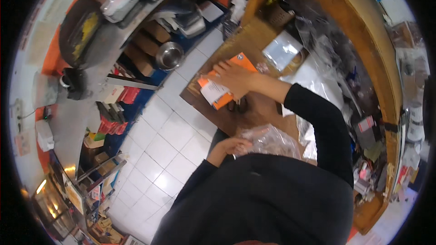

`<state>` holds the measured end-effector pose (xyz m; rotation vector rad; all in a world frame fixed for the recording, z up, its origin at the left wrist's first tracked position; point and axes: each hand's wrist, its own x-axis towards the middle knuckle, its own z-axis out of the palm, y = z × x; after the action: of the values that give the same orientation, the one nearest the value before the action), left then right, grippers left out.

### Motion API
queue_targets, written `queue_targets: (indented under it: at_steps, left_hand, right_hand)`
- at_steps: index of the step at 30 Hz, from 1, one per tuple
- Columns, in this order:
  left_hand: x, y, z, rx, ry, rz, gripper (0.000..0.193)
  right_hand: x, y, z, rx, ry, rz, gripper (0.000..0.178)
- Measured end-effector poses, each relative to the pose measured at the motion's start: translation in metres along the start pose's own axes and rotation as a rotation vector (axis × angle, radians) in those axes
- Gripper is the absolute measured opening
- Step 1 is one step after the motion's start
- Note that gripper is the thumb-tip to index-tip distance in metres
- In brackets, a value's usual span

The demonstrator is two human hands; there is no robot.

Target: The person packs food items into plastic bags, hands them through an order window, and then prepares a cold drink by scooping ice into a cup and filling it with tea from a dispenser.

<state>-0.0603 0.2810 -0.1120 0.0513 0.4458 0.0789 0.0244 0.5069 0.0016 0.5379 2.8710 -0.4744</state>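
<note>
White floor tiles [165,129] run down the left-centre of the frame, with crowded shelving curving along the left side and a metal bowl [170,56] at upper left. Brown and partly covered, the worktop [263,111] fills the middle and reaches toward the upper right, where a pale flat packet [282,52] lies beside crumpled clear wrapping.

At the upper centre, over the worktop's left-hand end, is an orange and white box [245,62], its long axis slanting from upper right to lower left. Whether it rests flat or is slightly raised cannot be told. The right hand [234,76] comes in from the right and lies across the middle of the box, palm down, hiding part of it; this grip is spread, fingers over the upper face, and how firmly it presses or squeezes cannot be told.

Clearly the farther one from the box, the left hand [231,146] is lower in the frame, well apart, so the box lies almost straight up the picture from it. Its grip looks nearly closed, fingertips appearing to pinch the left edge of a clear plastic bag [274,143] spread close to the person's dark top. Just below the box sits a dark looped object [238,105], possibly scissor handles.
</note>
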Motion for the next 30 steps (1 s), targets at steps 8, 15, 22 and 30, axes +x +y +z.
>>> queue_targets:
  at_steps: [8,15,22,30]
  left_hand:
    - [-0.012,0.022,-0.006,-0.077,0.298,0.177,0.009]
    - [-0.016,0.040,0.019,0.020,0.134,0.209,0.005]
    - [-0.022,0.041,0.038,0.054,-0.122,0.470,0.066]
    - [0.020,0.006,0.106,0.455,0.381,0.490,0.032]
  right_hand:
    - [-0.132,-0.088,-0.085,0.636,0.213,0.552,0.119]
    - [-0.200,-0.177,0.074,0.926,0.857,0.773,0.123]
    - [-0.218,-0.222,0.080,0.665,0.365,1.122,0.117]
    - [-0.255,-0.208,0.121,0.176,0.302,1.172,0.114]
